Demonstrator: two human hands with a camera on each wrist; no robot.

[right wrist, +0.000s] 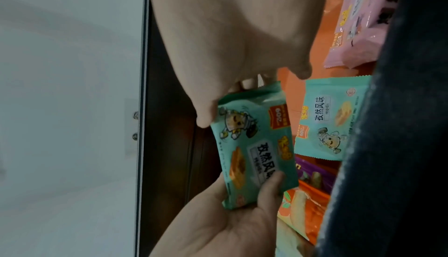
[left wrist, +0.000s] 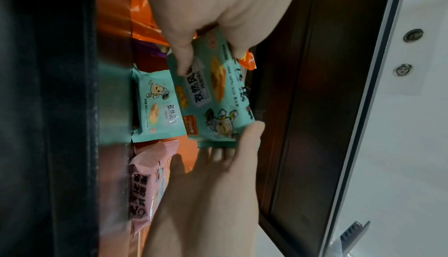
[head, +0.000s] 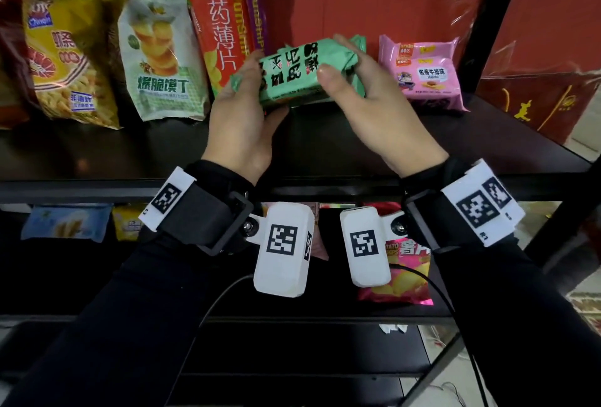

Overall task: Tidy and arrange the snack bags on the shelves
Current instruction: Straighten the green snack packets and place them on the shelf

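Above the upper shelf [head: 325,146] I hold the green snack bag [head: 302,71] crosswise; my left hand [head: 242,120] grips one end, my right hand [head: 361,94] the other; equally near; the pink bag [head: 426,78] stands just right.

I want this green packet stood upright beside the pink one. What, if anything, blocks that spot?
A second green packet already stands there, left of the pink packet. Both hands, left and right, hold the green packet before it.
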